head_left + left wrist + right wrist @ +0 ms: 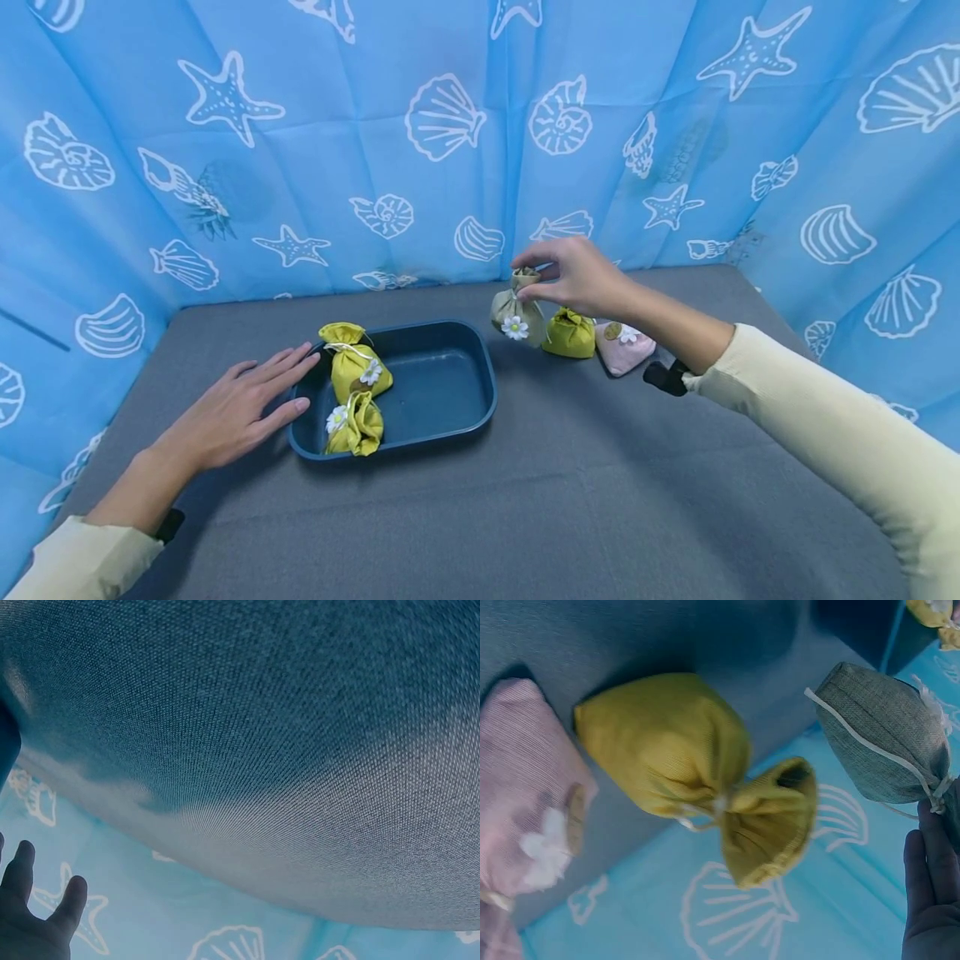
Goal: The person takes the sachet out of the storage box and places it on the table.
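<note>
**Right hand pinches the grey pouch by its neck**

The right hand point(577, 275) has its grip closed on the gathered top of a grey pouch point(516, 317), fingers and thumb pinching the neck. The pouch hangs upright with its base at or just above the grey counter point(570, 500), just right of the blue tray point(442, 383); the pictures do not settle whether it touches. A green pouch point(570, 333) sits just beside it, and a pink pouch point(624, 346) lies next to that one. The left hand point(232, 412) lies flat on the counter, fingers straight and relaxed, fingertips at the tray's left rim. Two yellow pouches point(356, 371) with daisy trims sit in the tray's left end. A blue seashell curtain point(450, 125) surrounds the counter.
</note>
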Available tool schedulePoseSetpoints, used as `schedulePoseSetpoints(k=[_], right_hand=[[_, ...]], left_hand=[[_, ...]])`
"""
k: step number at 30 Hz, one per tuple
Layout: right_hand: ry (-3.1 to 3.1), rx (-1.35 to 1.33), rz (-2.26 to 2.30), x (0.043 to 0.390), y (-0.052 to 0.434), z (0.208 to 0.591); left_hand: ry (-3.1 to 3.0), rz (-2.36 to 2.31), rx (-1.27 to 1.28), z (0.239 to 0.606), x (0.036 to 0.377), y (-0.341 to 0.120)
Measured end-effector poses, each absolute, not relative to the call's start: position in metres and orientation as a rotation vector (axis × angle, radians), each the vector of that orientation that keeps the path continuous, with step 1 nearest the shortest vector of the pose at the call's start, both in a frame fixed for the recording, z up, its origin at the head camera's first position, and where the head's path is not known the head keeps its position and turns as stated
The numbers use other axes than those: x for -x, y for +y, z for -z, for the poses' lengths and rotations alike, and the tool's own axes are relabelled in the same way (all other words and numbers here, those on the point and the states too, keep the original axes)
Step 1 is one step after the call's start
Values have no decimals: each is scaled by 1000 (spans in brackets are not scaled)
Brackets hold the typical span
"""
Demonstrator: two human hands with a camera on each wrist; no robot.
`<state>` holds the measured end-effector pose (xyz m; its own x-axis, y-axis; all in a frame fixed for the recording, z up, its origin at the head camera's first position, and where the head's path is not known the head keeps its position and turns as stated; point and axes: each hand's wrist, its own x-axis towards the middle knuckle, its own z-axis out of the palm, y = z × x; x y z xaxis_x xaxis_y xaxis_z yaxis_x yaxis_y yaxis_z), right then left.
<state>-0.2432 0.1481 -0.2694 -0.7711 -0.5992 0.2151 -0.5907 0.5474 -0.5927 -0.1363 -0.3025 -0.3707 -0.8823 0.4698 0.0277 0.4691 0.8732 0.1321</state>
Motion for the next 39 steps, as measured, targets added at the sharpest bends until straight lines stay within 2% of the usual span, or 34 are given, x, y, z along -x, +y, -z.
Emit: schedulePoseSetpoints(k=[20,34,39], right_hand=[[2723,982,1014,243,160,302],[2742,948,998,243,149,289],[2702,1011,994,242,136,285]], left_hand=[[3050,-237,-764,372,135,-301],[3039,-237,-751,375,137,-304],[3037,-245,-755,375,138,-304]])
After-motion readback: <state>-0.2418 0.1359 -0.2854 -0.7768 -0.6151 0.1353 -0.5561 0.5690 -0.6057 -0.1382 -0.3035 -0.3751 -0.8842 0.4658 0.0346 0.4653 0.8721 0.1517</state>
